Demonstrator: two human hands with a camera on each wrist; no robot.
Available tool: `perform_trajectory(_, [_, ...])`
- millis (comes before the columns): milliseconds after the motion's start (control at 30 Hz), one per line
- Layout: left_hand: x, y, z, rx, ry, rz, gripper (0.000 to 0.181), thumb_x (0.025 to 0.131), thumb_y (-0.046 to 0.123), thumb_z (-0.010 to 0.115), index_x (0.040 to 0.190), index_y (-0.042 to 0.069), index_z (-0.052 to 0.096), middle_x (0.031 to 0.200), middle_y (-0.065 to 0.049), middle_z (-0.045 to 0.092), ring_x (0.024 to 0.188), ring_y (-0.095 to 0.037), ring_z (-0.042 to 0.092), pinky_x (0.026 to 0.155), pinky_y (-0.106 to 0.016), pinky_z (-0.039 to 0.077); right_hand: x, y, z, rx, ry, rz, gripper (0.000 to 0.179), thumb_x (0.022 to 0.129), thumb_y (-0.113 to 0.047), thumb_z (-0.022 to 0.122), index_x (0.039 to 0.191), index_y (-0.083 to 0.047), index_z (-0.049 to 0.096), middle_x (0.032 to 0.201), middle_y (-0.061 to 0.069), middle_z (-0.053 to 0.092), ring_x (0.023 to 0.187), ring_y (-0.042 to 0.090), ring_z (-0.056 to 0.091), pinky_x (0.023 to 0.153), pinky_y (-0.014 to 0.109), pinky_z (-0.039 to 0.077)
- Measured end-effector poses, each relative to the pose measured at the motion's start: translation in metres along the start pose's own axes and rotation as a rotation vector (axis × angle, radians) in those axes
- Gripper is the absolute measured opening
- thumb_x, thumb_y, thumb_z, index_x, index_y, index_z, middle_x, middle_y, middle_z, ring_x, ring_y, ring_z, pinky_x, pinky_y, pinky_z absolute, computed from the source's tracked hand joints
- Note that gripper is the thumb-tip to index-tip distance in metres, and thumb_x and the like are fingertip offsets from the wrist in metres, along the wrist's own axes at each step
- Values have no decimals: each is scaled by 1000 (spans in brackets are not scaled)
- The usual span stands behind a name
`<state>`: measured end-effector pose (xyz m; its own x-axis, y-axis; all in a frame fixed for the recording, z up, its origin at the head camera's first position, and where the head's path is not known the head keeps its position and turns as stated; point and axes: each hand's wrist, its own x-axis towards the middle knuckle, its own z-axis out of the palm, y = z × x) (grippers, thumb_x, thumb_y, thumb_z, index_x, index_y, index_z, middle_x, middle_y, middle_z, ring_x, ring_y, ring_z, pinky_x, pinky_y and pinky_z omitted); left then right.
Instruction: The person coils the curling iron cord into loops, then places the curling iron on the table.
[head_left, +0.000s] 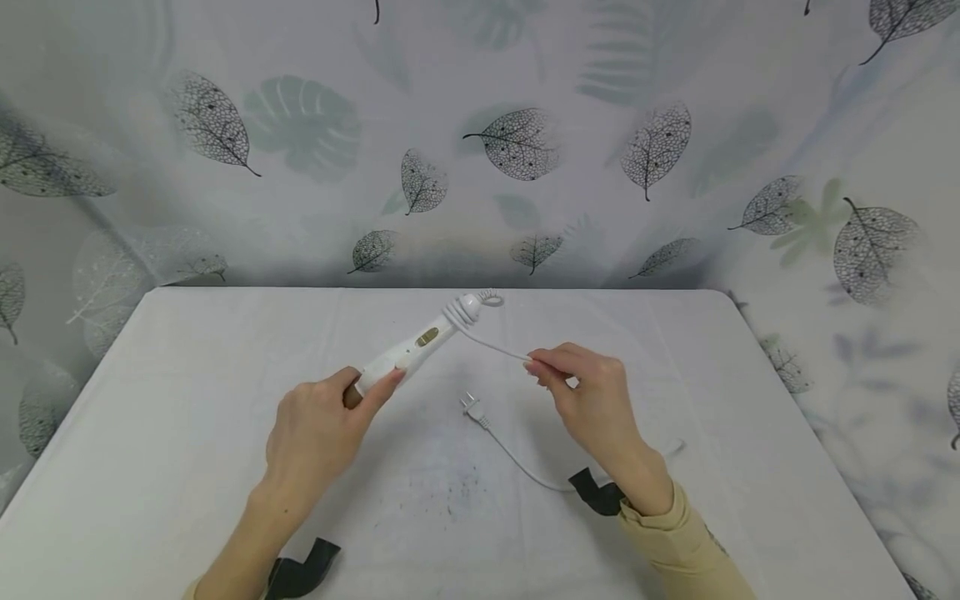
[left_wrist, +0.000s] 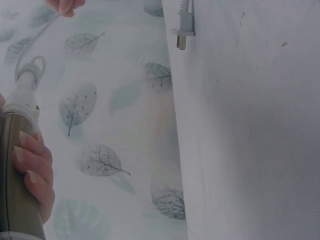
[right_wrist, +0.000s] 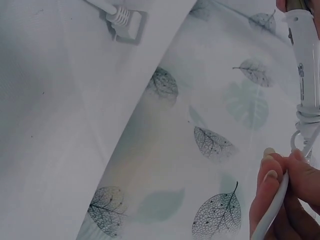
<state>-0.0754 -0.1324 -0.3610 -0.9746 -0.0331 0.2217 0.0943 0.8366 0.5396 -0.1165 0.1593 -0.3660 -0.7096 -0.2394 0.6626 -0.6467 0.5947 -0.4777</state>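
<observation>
White corded handheld appliance [head_left: 408,350] held above the table [head_left: 187,375], a length of its cord [head_left: 495,346] drawn taut between two hands

The appliance slants up to the right, a gold switch [head_left: 427,337] on its white handle and the cord wound round its far end; the left hand [head_left: 318,421] grips its brownish barrel [left_wrist: 17,175], fingers curled round, while the right hand [head_left: 592,392] pinches the cord between thumb and fingertips; the two-pin plug [head_left: 474,410] lies on the table between the hands, cord running from it toward the right wrist and tan sleeve [head_left: 682,542]; behind hangs a leaf-print backdrop [head_left: 517,142]
</observation>
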Motion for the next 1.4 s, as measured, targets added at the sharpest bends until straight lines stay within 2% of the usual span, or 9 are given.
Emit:
perform_trajectory(167, [-2, -1, 2, -9, 66, 93, 49, 94, 49, 66, 65, 14, 48, 52, 8, 32, 44, -5, 27, 41, -22, 21, 0, 1, 0, -9, -12, 7, 19, 75, 6, 82, 92, 0, 78, 76, 5, 72, 59, 8, 58, 54, 15, 42])
perform_trajectory(300, [-2, 0, 3, -5, 93, 166, 44, 93, 45, 68, 67, 14, 51, 52, 9, 31, 44, -3, 25, 41, -22, 20, 0, 2, 0, -2, -16, 2, 21, 75, 7, 82, 95, 1, 78, 78, 6, 73, 58, 9, 58, 54, 15, 41])
perform_trajectory(467, [-2, -1, 3, -16, 96, 170, 45, 93, 44, 69, 66, 15, 48, 52, 10, 30, 44, -2, 24, 42, -21, 19, 0, 6, 1, 44, -27, -2, 25, 76, 8, 81, 99, 1, 78, 81, 7, 75, 65, 13, 69, 60, 16, 50])
perform_trajectory(600, [-2, -2, 5, -11, 91, 176, 44, 92, 44, 70, 66, 15, 49, 52, 11, 31, 44, -2, 25, 41, -22, 20, -1, 8, 3, 63, -58, -8, 26, 77, 8, 80, 101, 0, 78, 79, 6, 75, 65, 13, 71, 61, 17, 53])
perform_trajectory(767, [-2, -2, 6, -15, 68, 174, 43, 91, 45, 71, 68, 15, 52, 52, 10, 34, 44, -3, 27, 41, -22, 21, -2, 8, 5, 55, -79, -12, 26, 77, 8, 80, 102, 0, 78, 78, 5, 75, 64, 12, 71, 60, 18, 53])
perform_trajectory(1000, [-3, 0, 7, -54, -5, 190, 40, 92, 46, 70, 71, 15, 56, 52, 12, 34, 44, -1, 28, 41, -21, 24, -3, 7, 6, 48, -129, 30, 22, 80, 4, 79, 102, -1, 78, 76, 4, 75, 64, 11, 71, 58, 18, 52])
perform_trajectory(1233, [-4, 1, 9, -92, -38, 229, 39, 90, 44, 72, 69, 17, 54, 52, 15, 32, 45, 2, 28, 41, -20, 25, -4, 10, 8, 21, -106, 17, 22, 81, 6, 78, 102, -1, 78, 78, 4, 76, 64, 12, 71, 58, 21, 54])
perform_trajectory(1400, [-4, 0, 9, -100, -81, 247, 44, 91, 47, 70, 65, 19, 48, 53, 17, 27, 47, 4, 23, 42, -19, 21, -5, 13, 7, 3, -108, 45, 20, 80, 6, 79, 99, 0, 78, 86, 9, 77, 70, 17, 73, 61, 26, 57])
